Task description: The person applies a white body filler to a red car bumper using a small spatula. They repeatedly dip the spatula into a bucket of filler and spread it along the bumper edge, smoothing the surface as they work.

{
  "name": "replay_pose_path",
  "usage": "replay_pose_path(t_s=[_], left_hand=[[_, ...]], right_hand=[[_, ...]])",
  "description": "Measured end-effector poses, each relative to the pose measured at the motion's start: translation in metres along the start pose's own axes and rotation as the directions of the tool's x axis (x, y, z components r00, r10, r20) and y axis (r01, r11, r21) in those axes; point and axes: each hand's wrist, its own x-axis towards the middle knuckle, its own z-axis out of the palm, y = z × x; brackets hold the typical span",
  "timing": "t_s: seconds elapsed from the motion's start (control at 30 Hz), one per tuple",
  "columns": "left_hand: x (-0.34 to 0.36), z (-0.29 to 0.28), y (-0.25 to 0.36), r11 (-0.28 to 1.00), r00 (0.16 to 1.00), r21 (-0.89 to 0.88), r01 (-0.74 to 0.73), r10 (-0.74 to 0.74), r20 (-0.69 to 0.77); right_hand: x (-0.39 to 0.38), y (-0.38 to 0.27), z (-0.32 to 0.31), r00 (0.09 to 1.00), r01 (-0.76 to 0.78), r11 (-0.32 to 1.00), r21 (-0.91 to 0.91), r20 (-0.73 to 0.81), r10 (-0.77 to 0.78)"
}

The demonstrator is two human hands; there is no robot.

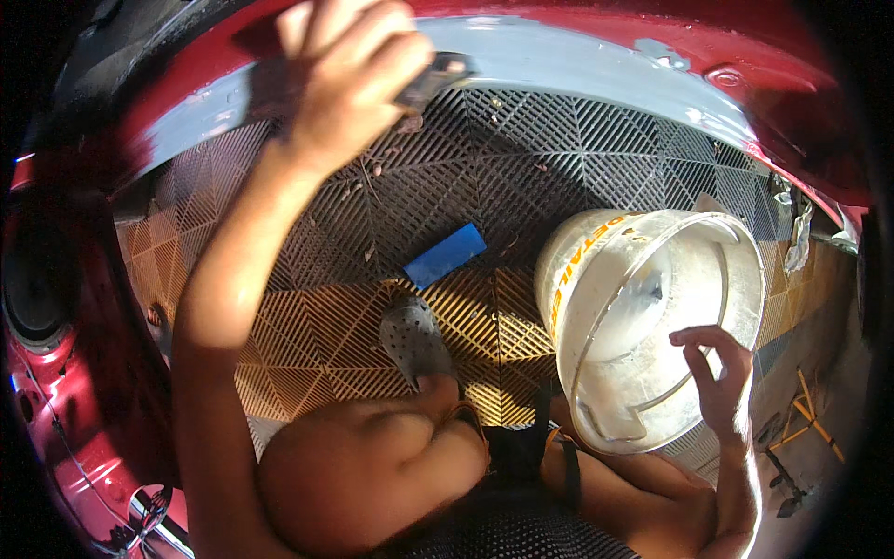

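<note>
Raised at the top, my left hand is closed on a dark object, partly hidden and blurred, against the grey-coated band of the red car body. My right hand is loosely curled with thumb and forefinger apart and nothing visible between them, over the opening of a white plastic bucket. The bucket leans on its side toward me, with orange lettering on its wall. A blue rectangular block lies on the slatted floor mat, just beyond my shoe.
A red car panel with a dark round part and wiring runs along the left. Orange sticks or straps lie on the floor at the lower right. Pale scraps hang near the body edge at the right.
</note>
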Motion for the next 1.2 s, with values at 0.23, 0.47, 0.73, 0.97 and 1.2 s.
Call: replay_pose_path(t_s=[0.23, 0.47, 0.73, 0.97, 1.2], left_hand=[[-0.008, 0.009, -0.007, 0.995, 0.993, 0.063, -0.082, 0.086, -0.075], [-0.059, -0.041, -0.041, 0.981, 0.989, 0.136, 0.142, -0.135, -0.056], [-0.044, -0.031, -0.036, 0.984, 0.991, 0.116, 0.132, -0.130, -0.026], [-0.032, -0.029, -0.027, 0.993, 0.998, 0.098, 0.061, -0.062, 0.005], [-0.068, -0.052, -0.049, 0.977, 0.995, 0.197, 0.088, -0.076, -0.068]], right_hand=[[0.009, 0.003, 0.007, 0.989, -0.039, 0.994, 0.098, -0.137, 0.052], [-0.007, 0.014, -0.015, 0.993, 0.085, 0.996, -0.016, -0.082, -0.086], [0.002, 0.013, 0.013, 0.970, 0.154, 0.986, -0.061, 0.202, -0.139], [0.023, 0.008, 0.025, 0.986, -0.081, 0.991, 0.111, 0.157, 0.063], [0.015, 0.012, 0.008, 0.980, -0.108, 0.994, -0.024, 0.167, 0.110]])
